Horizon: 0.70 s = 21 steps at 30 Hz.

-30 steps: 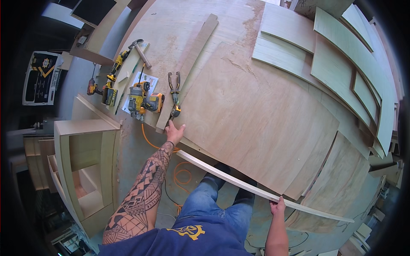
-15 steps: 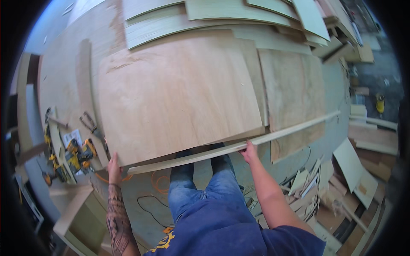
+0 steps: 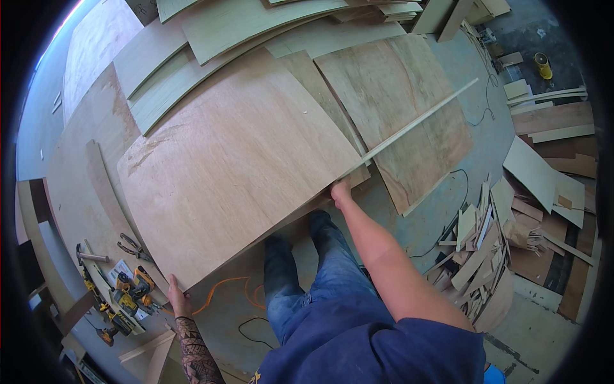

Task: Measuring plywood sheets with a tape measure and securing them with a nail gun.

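Observation:
A large pale plywood sheet lies in front of me, its near edge tilted across the view. My left hand grips its near left corner, thumb on top and fingers underneath. At the near edge, close to the right corner, my right hand is closed around a long thin wooden strip. Past that hand the strip sticks out to the far right, over a second, browner plywood sheet. Its other end is hidden under the large sheet, and part of my right fingers is hidden too.
Stacked boards stand at the far side. Left are yellow cordless power tools, pliers and a hammer. An orange cord lies on the floor by my legs. Wood offcuts are piled on the right.
The view has turned, and the large sheet now appears slanted. The strip, earlier in full sight along the near edge, has gone partly beneath the sheet. Both hands keep their grip.

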Tool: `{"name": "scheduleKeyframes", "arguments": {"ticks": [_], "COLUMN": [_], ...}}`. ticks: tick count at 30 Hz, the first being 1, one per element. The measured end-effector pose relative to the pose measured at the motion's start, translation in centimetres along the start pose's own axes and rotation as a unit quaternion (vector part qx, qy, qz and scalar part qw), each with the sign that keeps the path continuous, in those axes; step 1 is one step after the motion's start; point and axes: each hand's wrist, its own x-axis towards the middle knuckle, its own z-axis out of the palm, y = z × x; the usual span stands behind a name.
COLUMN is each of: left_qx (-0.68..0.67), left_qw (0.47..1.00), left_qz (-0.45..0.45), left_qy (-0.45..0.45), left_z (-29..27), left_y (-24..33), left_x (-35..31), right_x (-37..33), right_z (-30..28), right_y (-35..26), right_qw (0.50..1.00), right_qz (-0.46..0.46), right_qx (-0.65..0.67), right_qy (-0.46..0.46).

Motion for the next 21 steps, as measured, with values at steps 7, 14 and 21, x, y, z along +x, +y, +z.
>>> {"name": "scheduleKeyframes", "arguments": {"ticks": [7, 14, 21], "left_qx": [-0.037, -0.055, -0.068], "left_qw": [0.999, 0.997, 0.997], "left_qz": [-0.011, -0.035, -0.022], "left_qy": [0.020, 0.041, 0.032], "left_z": [0.2, 2.1, 1.8], "left_y": [-2.5, -3.0, -4.6], "left_x": [2.2, 3.4, 5.3], "right_x": [-1.8, -1.2, -2.4], "right_z": [-1.6, -5.0, -3.7], "right_y": [-2.5, -1.2, -2.6], "right_qw": [0.988, 0.910, 0.939], "right_qz": [0.083, 0.154, 0.116], "right_qx": [0.098, 0.318, 0.296], "right_qy": [-0.084, -0.218, -0.128]}}
